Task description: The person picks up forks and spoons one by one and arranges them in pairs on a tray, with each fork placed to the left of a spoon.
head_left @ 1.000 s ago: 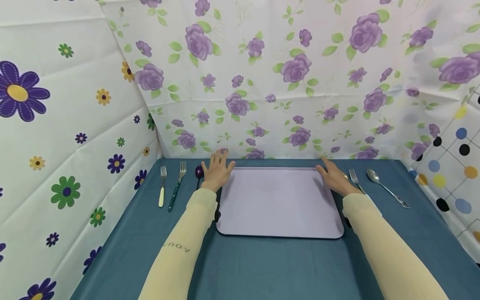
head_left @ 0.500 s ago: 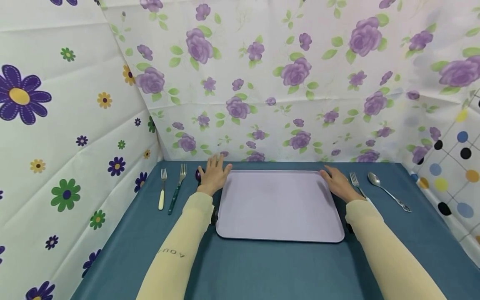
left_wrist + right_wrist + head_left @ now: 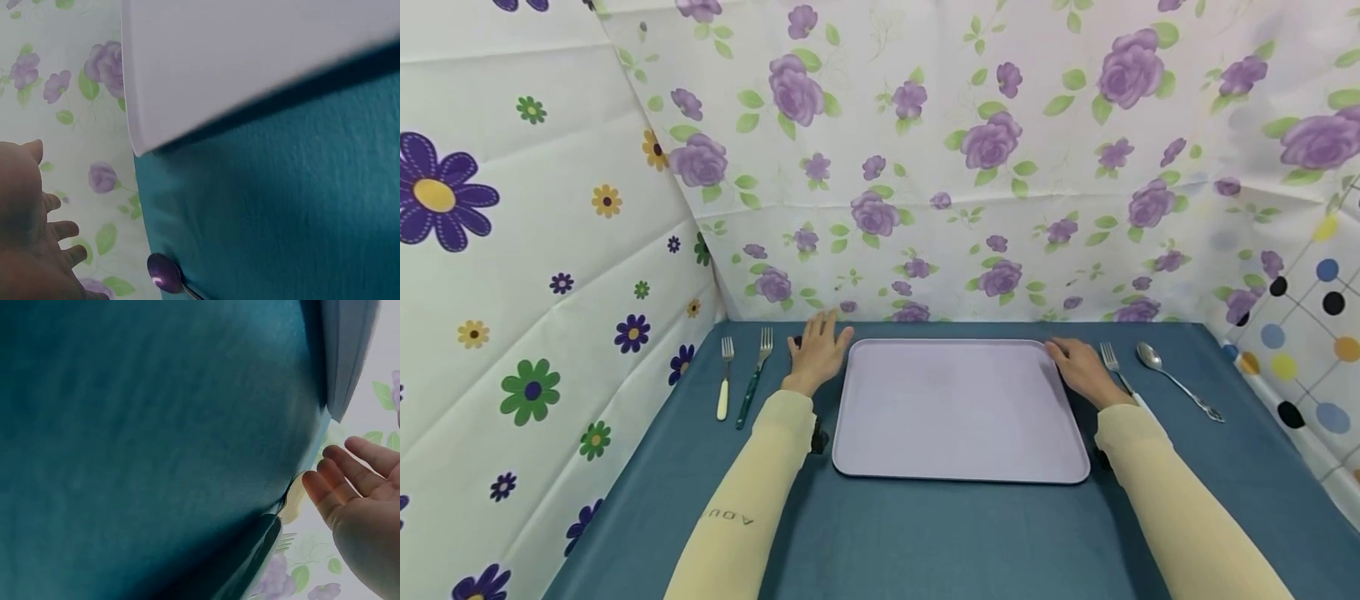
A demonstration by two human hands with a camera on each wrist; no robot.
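Observation:
A pale lilac tray (image 3: 961, 408) lies mid-table. My left hand (image 3: 818, 354) is just off its far left corner, fingers spread and straight, holding nothing. In the left wrist view a gap shows between those fingers and the tray. A purple spoon (image 3: 164, 273) lies there too, mostly covered by the hand in the head view. By the tray's far right corner is my right hand (image 3: 1082, 372), fingers relaxed and holding nothing. Close to its fingertips in the right wrist view is a yellowish spoon-like bowl (image 3: 292, 499), which the hand hides from the head camera.
On the left lie a fork with a cream handle (image 3: 724, 379) and a fork with a green handle (image 3: 756, 377). To the right are a white-handled fork (image 3: 1116, 371) and a silver spoon (image 3: 1176, 379). Flowered sheets (image 3: 925, 167) wall the blue tablecloth (image 3: 955, 542).
My left hand has moved left, away from the tray's edge and over the purple spoon. My right hand has shifted slightly right and its fingers bend more. The tray and cutlery stay put.

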